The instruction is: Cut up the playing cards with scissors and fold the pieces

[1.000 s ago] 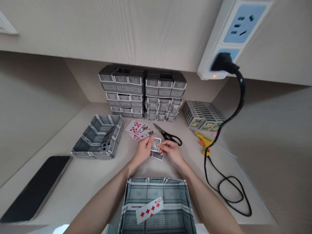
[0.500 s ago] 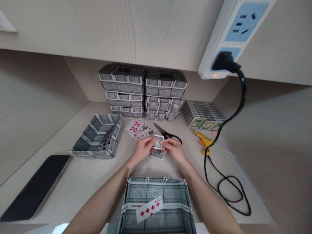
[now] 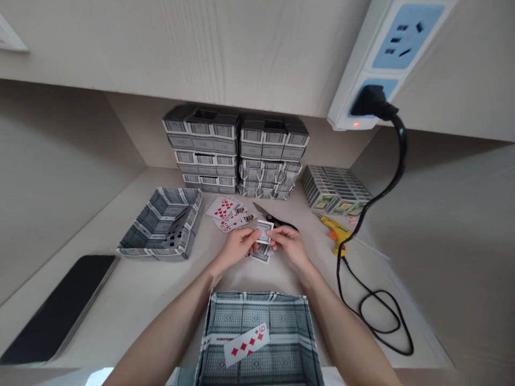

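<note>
Between both hands is a playing card (image 3: pixel 264 231), its grey patterned back facing up. My left hand (image 3: pixel 240 244) pinches its left side, while my right hand (image 3: pixel 288 242) grips the right side. More cards (image 3: pixel 261 254) lie on the table just below, partly hidden by my fingers. Beyond my left hand a few face-up cards (image 3: pixel 227 213) are spread out. Black-handled scissors (image 3: pixel 277 220) lie behind the held card. Nearest me, a box made of playing cards (image 3: pixel 273 316) has a cut nine of diamonds card (image 3: pixel 247 346) inside.
Stacked card boxes (image 3: pixel 237 145) stand at the back. To the left are another card box (image 3: pixel 156 222) and a black phone-like slab (image 3: pixel 60 308). On the right lie boxed card decks (image 3: pixel 336 187), a yellow glue gun (image 3: pixel 337 231) and its looped cord (image 3: pixel 382 292). A power strip (image 3: pixel 386 64) hangs above.
Both hands have shifted very slightly up and to the right with the card. The card now stands a little higher between my fingers, covering more of the scissors' handle.
</note>
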Demonstrator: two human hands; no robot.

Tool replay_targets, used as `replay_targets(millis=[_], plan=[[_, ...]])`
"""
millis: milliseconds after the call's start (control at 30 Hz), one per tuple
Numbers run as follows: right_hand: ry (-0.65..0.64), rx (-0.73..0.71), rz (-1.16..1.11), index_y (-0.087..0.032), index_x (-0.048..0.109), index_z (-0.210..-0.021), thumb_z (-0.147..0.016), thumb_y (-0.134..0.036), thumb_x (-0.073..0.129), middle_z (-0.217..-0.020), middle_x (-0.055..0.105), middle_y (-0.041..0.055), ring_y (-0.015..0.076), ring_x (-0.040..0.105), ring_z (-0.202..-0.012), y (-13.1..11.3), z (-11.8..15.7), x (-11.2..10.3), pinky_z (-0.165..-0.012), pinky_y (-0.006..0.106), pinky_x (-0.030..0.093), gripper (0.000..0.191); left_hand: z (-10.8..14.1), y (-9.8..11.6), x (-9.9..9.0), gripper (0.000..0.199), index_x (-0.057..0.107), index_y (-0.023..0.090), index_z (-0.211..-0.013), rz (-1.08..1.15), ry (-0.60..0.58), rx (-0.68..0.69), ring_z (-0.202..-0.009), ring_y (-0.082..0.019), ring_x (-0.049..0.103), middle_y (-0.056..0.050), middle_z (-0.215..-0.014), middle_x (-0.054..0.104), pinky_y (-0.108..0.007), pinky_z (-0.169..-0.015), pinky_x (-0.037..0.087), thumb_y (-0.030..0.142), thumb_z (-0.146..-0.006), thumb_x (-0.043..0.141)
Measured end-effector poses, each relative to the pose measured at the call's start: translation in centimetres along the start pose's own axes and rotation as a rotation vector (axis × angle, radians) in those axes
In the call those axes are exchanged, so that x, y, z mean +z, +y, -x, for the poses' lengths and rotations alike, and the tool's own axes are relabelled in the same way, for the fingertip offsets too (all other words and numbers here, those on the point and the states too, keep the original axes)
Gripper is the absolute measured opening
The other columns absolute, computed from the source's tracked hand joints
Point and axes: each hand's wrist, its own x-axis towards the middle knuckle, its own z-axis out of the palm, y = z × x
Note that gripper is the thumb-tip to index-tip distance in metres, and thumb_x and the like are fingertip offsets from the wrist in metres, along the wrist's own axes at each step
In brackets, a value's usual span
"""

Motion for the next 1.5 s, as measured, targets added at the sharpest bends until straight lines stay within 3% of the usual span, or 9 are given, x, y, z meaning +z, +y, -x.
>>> replay_targets(millis=[267, 833, 1167, 1233, 1333, 1400, 1500], plan=[[-0.011, -0.047, 0.026, -0.014, 0.062, -0.058, -0.057, -0.028, 0.073, -0.039, 0.049, -0.0062, 0.0031, 0.034, -0.032, -0.3, 0.1, 0.0, -0.034, 0.018, 0.022, 0.018, 0.2, 0.8, 0.1, 0.038, 0.056, 0.012, -0.059, 0.079, -0.027, -0.004, -0.046, -0.009, 0.051, -0.001, -0.052, 0.059, -0.020, -0.049, 0.042, 0.046, -0.076, 0.050], [-0.012, 0.008, -0.021, -0.014, 0.061, -0.057, -0.055, -0.028, 0.074, -0.040, 0.052, -0.0050, 0.0041, 0.039, -0.033, -0.5, 0.3, 0.4, -0.035, 0.018, 0.027, 0.019, 0.3, 0.0, 0.3, 0.040, 0.046, 0.015, -0.054, -0.194, 0.045, 0.108, -0.044, -0.008, 0.037, 0.004, -0.046, 0.043, -0.019, -0.043, 0.028, 0.043, -0.083, 0.040], [-0.053, 0.071, -0.065, -0.015, 0.059, -0.060, -0.056, -0.031, 0.073, -0.042, 0.051, -0.0055, 0.0040, 0.037, -0.033, -0.4, 0.3, 0.3, -0.036, 0.019, 0.025, 0.021, 0.6, 0.6, 0.2, 0.041, 0.048, 0.015, -0.058, 0.023, -0.137, 0.099, -0.044, -0.008, 0.048, 0.002, -0.046, 0.051, -0.020, -0.050, 0.039, 0.045, -0.084, 0.038], [-0.048, 0.033, -0.031, -0.016, 0.058, -0.060, -0.057, -0.033, 0.072, -0.043, 0.050, -0.0054, 0.0049, 0.038, -0.035, -0.4, 0.3, 0.4, -0.037, 0.019, 0.027, 0.022, 0.4, 0.4, 0.2, 0.042, 0.050, 0.014, -0.057, 0.018, -0.118, 0.100, -0.045, -0.008, 0.049, 0.001, -0.047, 0.054, -0.021, -0.049, 0.040, 0.045, -0.083, 0.039], [0.026, -0.137, 0.135, -0.017, 0.059, -0.060, -0.061, -0.036, 0.069, -0.044, 0.050, -0.0046, 0.0073, 0.040, -0.038, -0.2, 0.4, 0.4, -0.041, 0.021, 0.032, 0.022, 0.1, -0.1, 0.2, 0.038, 0.054, 0.014, -0.063, 0.045, -0.045, 0.019, -0.043, -0.010, 0.053, 0.000, -0.053, 0.058, -0.021, -0.043, 0.041, 0.046, -0.080, 0.044], [0.114, -0.290, 0.280, -0.018, 0.060, -0.062, -0.064, -0.037, 0.067, -0.048, 0.052, -0.0028, 0.0096, 0.043, -0.043, 0.0, 0.5, 0.3, -0.044, 0.023, 0.034, 0.020, 0.0, -0.3, 0.2, 0.033, 0.057, 0.015, -0.084, 0.103, 0.012, -0.047, -0.043, -0.011, 0.055, -0.001, -0.064, 0.063, -0.021, -0.040, 0.042, 0.046, -0.078, 0.048], [0.178, -0.498, 0.474, -0.020, 0.064, -0.064, -0.068, -0.034, 0.064, -0.059, 0.058, 0.0014, 0.0132, 0.049, -0.053, 0.3, 0.7, 0.1, -0.052, 0.026, 0.038, 0.014, 0.0, 0.0, 0.0, 0.045, 0.050, 0.018, -0.112, 0.156, 0.074, -0.057, -0.043, -0.010, 0.057, -0.007, -0.087, 0.066, -0.021, -0.040, 0.046, 0.042, -0.074, 0.055]])
